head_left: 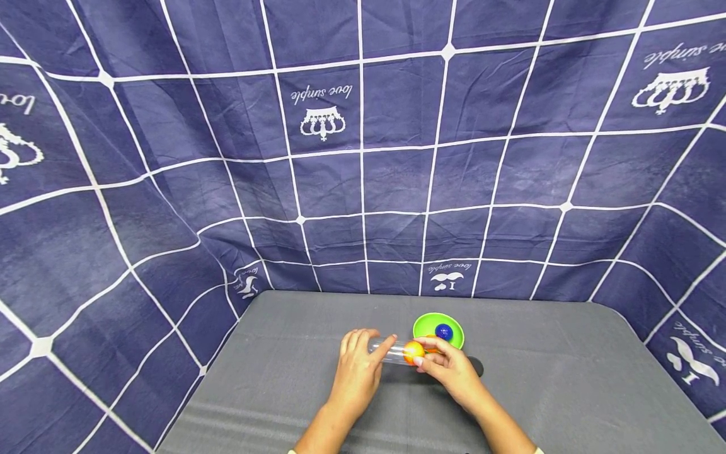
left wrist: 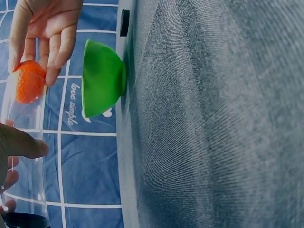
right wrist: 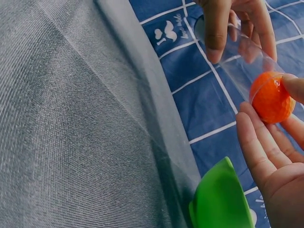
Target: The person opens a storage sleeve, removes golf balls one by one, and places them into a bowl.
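A clear plastic tube (head_left: 392,352) lies sideways above the table, gripped around its body by my left hand (head_left: 356,367). Its closed end carries a black base (left wrist: 26,220) in the left wrist view. My right hand (head_left: 452,373) pinches an orange ball (right wrist: 272,99) with a bumpy surface at the tube's open mouth, the ball partly inside the rim. Just beyond the right hand stands a green bowl (head_left: 421,325). It holds a dark blue ball (head_left: 444,331) and another orange item (head_left: 433,342), partly hidden by the right fingers.
A black round cap (head_left: 476,366) rests on the grey cloth-covered table (head_left: 283,378), partly behind the right hand. Dark blue curtains (head_left: 397,183) with white grid lines rise along the table's back and both sides.
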Demonstrator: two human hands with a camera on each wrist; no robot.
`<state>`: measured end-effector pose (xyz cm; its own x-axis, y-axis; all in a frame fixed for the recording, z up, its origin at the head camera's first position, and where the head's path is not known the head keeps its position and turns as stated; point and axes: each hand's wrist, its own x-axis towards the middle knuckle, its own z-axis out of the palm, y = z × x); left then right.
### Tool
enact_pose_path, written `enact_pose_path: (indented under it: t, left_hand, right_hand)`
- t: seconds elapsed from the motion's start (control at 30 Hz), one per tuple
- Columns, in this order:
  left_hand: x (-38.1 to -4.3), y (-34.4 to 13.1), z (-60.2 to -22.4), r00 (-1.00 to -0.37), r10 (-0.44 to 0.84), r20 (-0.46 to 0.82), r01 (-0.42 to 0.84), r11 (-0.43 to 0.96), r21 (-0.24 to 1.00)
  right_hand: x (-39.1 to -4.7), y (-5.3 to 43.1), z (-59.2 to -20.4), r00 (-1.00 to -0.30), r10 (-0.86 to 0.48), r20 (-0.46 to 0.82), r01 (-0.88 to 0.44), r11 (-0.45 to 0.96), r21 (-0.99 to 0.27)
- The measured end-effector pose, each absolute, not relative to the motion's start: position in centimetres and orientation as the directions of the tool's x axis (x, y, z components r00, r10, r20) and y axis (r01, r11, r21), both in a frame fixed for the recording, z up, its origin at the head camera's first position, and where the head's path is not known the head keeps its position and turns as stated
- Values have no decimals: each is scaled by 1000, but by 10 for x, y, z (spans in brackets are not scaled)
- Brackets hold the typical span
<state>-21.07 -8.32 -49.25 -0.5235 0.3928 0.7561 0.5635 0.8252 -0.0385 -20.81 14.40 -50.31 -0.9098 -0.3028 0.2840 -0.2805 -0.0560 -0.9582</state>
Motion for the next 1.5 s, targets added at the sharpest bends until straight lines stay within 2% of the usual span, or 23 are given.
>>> enact_pose_path:
  t: [0.33, 0.67, 0.9, 1.23, 1.5]
  left_hand:
    - [-208, -82, -493, -587, 344, 733, 542, 839, 40]
    - [-208, -85, -498, -588, 299, 752, 543, 835, 92]
    - [-208, -87, -501, -617, 256, 744, 532, 833, 155]
    - [-205, -86, -505, -707, 126, 696, 465, 824, 324]
    - [-206, -87, -507, -759, 36, 650, 425, 784, 452]
  right_hand:
    - [-207, 151, -498, -942, -232, 243, -251, 6, -968]
    - [-211, 165, -494, -960, -137, 245, -253, 47, -966]
    - [-214, 173, -496, -961, -65, 267, -273, 100, -957]
    - [-217, 184, -504, -952, -24, 304, -304, 164, -938]
    - [-223, 189, -509, -928, -3, 374, -357, 303, -884]
